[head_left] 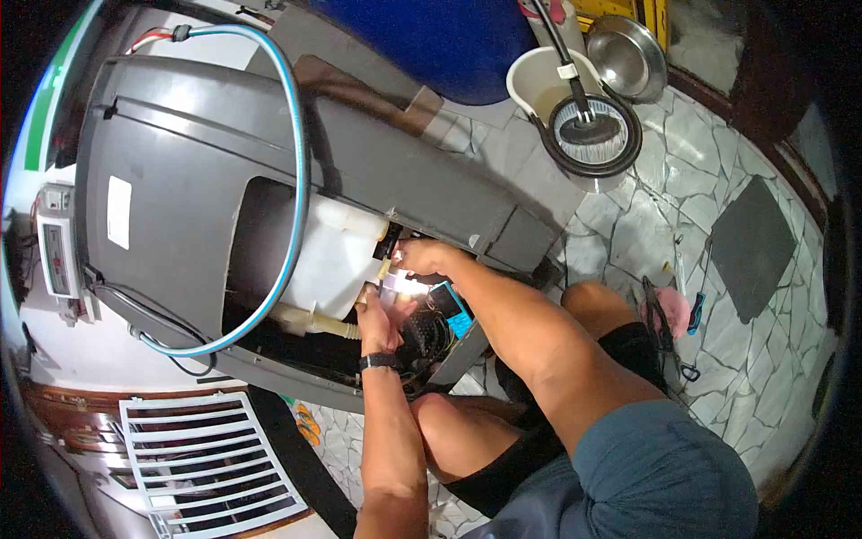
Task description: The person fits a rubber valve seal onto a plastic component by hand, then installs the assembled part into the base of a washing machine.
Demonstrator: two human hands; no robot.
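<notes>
A large grey appliance [377, 193] lies with its underside open, showing a white tub [332, 256] and dark inner parts. My left hand [381, 322], with a black wristband, reaches into the opening beside the ribbed cream hose [328, 324]; its fingers are bent round something small that I cannot make out. My right hand [417, 258] is at the upper edge of the opening, fingers closed near a black part [387, 241] and a small yellowish piece. A bright light shines between the hands. Right of it sits a blue-and-black device [452, 310] among wires.
A blue-and-white hose [299, 171] loops over the appliance. A bucket with a mop [588, 135] and a metal basin [626, 59] stand at the top right. Tools [696, 313] and a grey mat [752, 249] lie on the floor. At lower left is a white slatted rack [211, 463].
</notes>
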